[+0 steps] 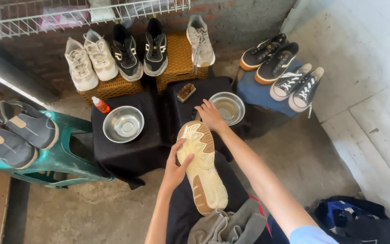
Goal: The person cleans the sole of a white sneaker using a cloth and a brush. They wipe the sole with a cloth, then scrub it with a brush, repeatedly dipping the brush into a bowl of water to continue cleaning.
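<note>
Step in hand, by my read — shoe cleaning, pickup phase. Left hand (177, 166) grips the side edge of a cream sneaker with worn tan rubber sole (202, 166), fingers wrapped around it, sole turned up, toe pointing away, resting on the person's dark-clad lap.

Right hand (210, 114) reaches out just beyond the sneaker's toe, fingers spread and loose, holding nothing that I can see — it hovers over a small dark object (194, 114), partly hidden, can't tell what, beside the right-hand steel bowl (228, 107). A brown scrub brush (186, 92) lies just behind that, farther from the sneaker.

Next move likely calls for closing the right hand on a tool while the left keeps the sole level and steady.

Counts, relative to the sneaker:
- steel bowls: 2 — second bowl (123, 124) to the left
- orange squeeze bottle (100, 105): 1, left of that bowl
- black-draped stands (134, 149): 2
- shoes behind on woven boxes: 5 — 3 off-white sneakers (82, 63), 2 black ones (155, 47)
- canvas shoes on blue stool, right-rear: 4
- grey slip-ons (19, 133) on teal chair, far left: 2
- grey cloth (231, 226) near the heel: 1
</note>
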